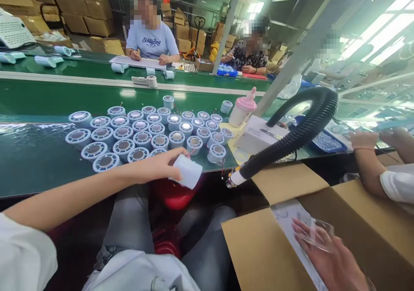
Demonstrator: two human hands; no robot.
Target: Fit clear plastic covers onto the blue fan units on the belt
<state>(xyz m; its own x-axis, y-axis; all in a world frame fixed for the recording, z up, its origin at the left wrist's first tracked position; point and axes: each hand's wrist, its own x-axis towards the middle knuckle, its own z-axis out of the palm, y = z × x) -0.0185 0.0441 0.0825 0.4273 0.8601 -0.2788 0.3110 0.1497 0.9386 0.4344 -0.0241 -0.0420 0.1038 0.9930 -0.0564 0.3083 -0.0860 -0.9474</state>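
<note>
My left hand (171,166) grips a light blue cylindrical housing (188,172) just off the table's front edge, tilted, with thin red wires at its top. Over an open cardboard box (274,248) at lower right is my right hand (333,256), its fingers around a clear plastic piece (318,233) that is partly blurred. A white sheet (287,213) shows inside the box beneath that hand. Several similar blue housings (123,145) with round metal discs on top stand close together on the green table (39,161), beyond my left arm.
A black corrugated hose (291,140) with a metal nozzle arches above the box. Behind it are a small white carton (258,133) and a pink-capped bottle (243,107). Two people sit across the table. A co-worker's arms (368,157) reach in at right, near a blue tray (326,140).
</note>
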